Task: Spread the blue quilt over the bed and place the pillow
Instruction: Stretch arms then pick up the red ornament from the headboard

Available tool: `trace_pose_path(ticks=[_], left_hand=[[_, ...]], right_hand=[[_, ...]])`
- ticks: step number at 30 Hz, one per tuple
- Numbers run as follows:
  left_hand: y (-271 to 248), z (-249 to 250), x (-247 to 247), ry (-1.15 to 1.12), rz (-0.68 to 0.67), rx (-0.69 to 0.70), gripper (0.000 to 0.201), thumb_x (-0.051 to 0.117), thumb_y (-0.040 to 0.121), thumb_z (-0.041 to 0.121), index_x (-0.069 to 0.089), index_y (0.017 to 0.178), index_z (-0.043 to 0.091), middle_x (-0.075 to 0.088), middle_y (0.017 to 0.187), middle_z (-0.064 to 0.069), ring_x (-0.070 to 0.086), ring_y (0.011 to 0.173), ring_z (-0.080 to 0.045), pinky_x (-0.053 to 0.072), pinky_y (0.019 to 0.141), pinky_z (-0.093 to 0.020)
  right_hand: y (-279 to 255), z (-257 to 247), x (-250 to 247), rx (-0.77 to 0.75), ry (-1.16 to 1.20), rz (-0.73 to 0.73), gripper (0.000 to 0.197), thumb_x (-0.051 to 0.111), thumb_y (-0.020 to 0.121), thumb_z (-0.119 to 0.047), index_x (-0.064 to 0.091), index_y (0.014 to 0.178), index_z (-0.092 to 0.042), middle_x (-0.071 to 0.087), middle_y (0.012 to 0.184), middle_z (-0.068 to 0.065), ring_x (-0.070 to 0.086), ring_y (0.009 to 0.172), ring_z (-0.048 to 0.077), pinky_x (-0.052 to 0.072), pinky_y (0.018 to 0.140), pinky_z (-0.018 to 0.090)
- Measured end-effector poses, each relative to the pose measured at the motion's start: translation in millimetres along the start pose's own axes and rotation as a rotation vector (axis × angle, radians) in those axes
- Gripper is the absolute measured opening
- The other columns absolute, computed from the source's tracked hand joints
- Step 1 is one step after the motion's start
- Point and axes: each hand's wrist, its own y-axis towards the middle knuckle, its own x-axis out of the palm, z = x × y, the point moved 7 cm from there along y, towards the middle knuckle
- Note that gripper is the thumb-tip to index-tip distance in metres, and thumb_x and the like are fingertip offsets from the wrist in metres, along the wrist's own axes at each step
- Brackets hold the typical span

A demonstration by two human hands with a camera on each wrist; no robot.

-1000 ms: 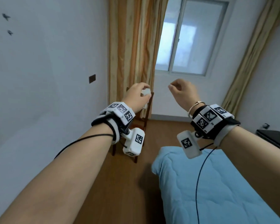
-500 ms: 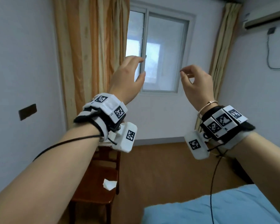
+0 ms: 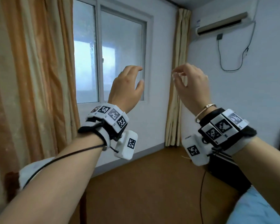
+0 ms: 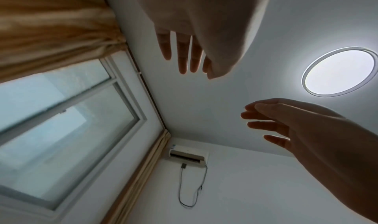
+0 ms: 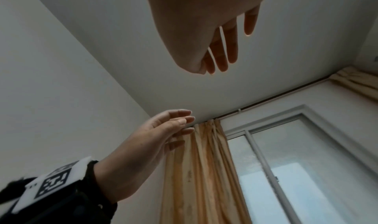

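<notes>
Both my hands are raised in front of the window and hold nothing. My left hand has its fingers loosely extended, which the left wrist view shows as a straight left hand. My right hand hangs with relaxed, slightly bent fingers, also seen as a right hand. Only a corner of the blue quilt shows, at the bottom right under my right forearm. A white padded thing lies low on the left, partly hidden by my left forearm. I cannot tell whether it is the pillow.
A window stands ahead between an orange curtain and a beige curtain. An air conditioner hangs high on the right wall. A wooden floor lies below. A dark object sits beside the bed.
The head view swung up from the bed and chair to the window wall. Both hands rose, and their curled fingers loosened and spread.
</notes>
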Motion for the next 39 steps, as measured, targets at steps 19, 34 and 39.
trace_pose_path(ticks=[19, 34, 39], left_hand=[[230.1, -94.9, 557.0, -0.413, -0.105, 0.162, 0.035, 0.049, 0.091, 0.019, 0.055, 0.126, 0.012, 0.058, 0.124, -0.005, 0.058, 0.110, -0.024, 0.047, 0.096, -0.040], [361.0, 46.7, 1107.1, -0.776, -0.402, 0.402, 0.035, 0.047, 0.092, 0.019, 0.053, 0.127, 0.014, 0.059, 0.123, -0.003, 0.060, 0.109, -0.022, 0.046, 0.097, -0.043], [386.1, 152.8, 1249.9, -0.911, -0.501, 0.474, 0.034, 0.047, 0.093, 0.018, 0.054, 0.126, 0.015, 0.060, 0.125, -0.002, 0.061, 0.110, -0.020, 0.045, 0.099, -0.041]], right_hand=[[76.1, 489.6, 199.3, 0.130, -0.435, -0.011, 0.019, 0.050, 0.087, -0.024, 0.064, 0.098, -0.017, 0.070, 0.099, -0.002, 0.064, 0.091, 0.021, 0.049, 0.087, 0.045], [93.6, 963.7, 205.2, 0.432, -0.942, -0.064, 0.018, 0.050, 0.089, -0.023, 0.063, 0.102, -0.021, 0.069, 0.105, -0.004, 0.063, 0.099, 0.019, 0.046, 0.093, 0.044], [91.1, 1091.6, 149.7, 0.555, -1.116, -0.076, 0.019, 0.049, 0.090, -0.024, 0.062, 0.103, -0.021, 0.068, 0.106, -0.006, 0.061, 0.100, 0.017, 0.046, 0.093, 0.043]])
